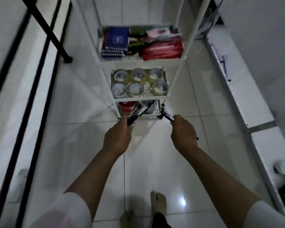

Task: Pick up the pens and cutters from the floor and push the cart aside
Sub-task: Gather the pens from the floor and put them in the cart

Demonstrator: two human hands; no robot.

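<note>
A white tiered cart (pixel 179 74) stands on the tiled floor straight ahead of me. My left hand (pixel 118 137) grips a bundle of dark pens (pixel 139 112) that points up toward the cart's bottom tier. My right hand (pixel 183 134) grips a second bundle of dark pens (pixel 167 113), their tips near the cart's lower right corner. One pen end sticks out behind my right hand. Both hands hover just in front of the lowest tier. No pens or cutters show on the floor.
The cart's top tier holds notebooks (pixel 113 45) and red packs (pixel 163 50); the middle tier holds several tape rolls (pixel 138 83); a red item (pixel 127 106) lies in the bottom one. A black-legged frame (pixel 44 51) stands left, a white shelf edge (pixel 237 89) right. My feet (pixel 158 204) are below.
</note>
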